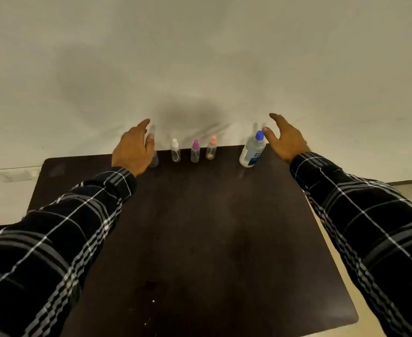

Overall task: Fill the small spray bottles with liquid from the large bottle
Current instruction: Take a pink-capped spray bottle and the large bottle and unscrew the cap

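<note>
Sleeves of dark plaid point(61, 227) stretch over a dark brown table point(200, 227).
Near the far edge, the left hand point(133, 152) and right hand point(286, 139) are spread, gripping nothing, flanking a standing row: white-capped clear spray bottle point(175, 153), purple-capped spray bottle point(195, 152), pink-capped spray bottle point(211, 148), then the large clear blue-capped bottle point(252, 152), just beside the right thumb.

A dark brown rectangular table with rounded corners point(200, 239) carries a row of upright bottles along its far edge. From the left stand a small clear plastic bottle point(154, 162), mostly hidden, then a white-capped clear spray bottle point(175, 152), a purple-capped clear spray bottle point(195, 152) and a pink-capped clear spray bottle point(211, 148), near one another but apart. Further right, set apart from them, stands a large clear plastic bottle with a blue cap point(252, 152) and a blue-and-white label.
</note>
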